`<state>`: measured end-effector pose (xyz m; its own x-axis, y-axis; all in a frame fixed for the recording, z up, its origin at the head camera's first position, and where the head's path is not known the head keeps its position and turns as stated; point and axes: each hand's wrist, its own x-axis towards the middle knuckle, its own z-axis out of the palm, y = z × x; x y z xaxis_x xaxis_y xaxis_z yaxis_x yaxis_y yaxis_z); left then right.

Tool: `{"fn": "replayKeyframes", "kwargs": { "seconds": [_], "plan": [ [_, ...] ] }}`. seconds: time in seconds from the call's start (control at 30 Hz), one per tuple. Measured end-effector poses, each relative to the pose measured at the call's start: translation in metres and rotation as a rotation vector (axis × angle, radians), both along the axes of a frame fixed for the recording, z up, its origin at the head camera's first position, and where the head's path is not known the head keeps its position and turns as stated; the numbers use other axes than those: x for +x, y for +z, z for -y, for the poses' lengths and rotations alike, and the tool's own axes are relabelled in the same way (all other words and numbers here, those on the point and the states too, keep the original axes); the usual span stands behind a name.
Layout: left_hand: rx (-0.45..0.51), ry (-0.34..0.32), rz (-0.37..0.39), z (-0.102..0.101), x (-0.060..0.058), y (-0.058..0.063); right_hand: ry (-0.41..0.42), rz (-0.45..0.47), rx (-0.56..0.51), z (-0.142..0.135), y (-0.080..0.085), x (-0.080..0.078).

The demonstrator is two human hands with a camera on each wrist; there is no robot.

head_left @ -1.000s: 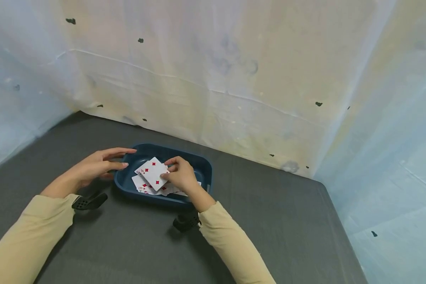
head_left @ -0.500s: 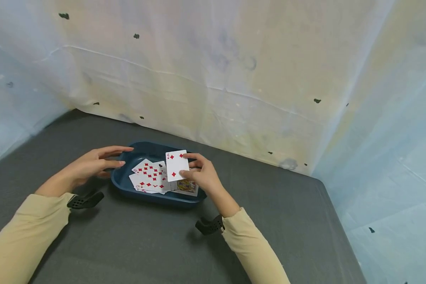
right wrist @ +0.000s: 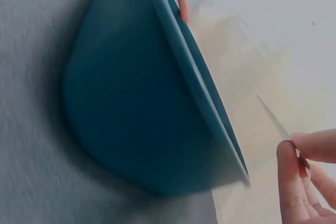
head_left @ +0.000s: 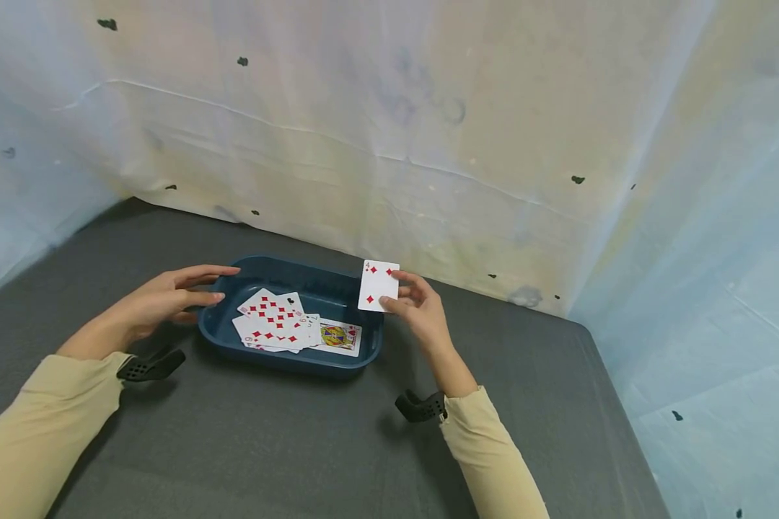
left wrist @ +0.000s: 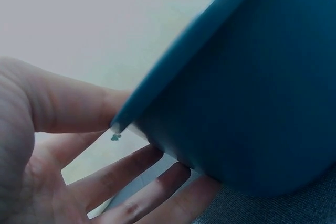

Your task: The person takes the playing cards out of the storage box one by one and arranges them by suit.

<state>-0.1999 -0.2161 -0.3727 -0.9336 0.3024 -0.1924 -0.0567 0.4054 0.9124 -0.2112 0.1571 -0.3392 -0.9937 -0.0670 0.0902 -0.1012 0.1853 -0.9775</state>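
Note:
My right hand pinches a four of diamonds playing card between thumb and fingers, face up over the right end of a blue plastic tray. In the right wrist view the card shows edge-on, held above rim height. My left hand holds the tray's left end. Its thumb lies at the rim while the other fingertips touch the outer wall, as the left wrist view shows. Inside the tray a loose pile of playing cards, mostly diamonds, overlaps a picture card.
The tray stands on a dark grey cloth-covered table. Behind it hangs a pale, spotted sheet, and bluish sheets close off both sides. Each wrist wears a black camera mount.
My right hand has lifted the four of diamonds off the pile and carried it rightward to the tray's right end. The pile and picture card now show. My left hand stays at the tray.

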Motion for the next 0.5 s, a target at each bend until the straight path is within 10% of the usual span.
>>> {"fn": "replayKeyframes", "kwargs": {
  "seconds": [0.5],
  "plan": [
    [0.010, 0.004, 0.015, 0.000, 0.001, -0.001, -0.187, 0.035, 0.004, -0.035, -0.029, -0.018]
  ]
}}
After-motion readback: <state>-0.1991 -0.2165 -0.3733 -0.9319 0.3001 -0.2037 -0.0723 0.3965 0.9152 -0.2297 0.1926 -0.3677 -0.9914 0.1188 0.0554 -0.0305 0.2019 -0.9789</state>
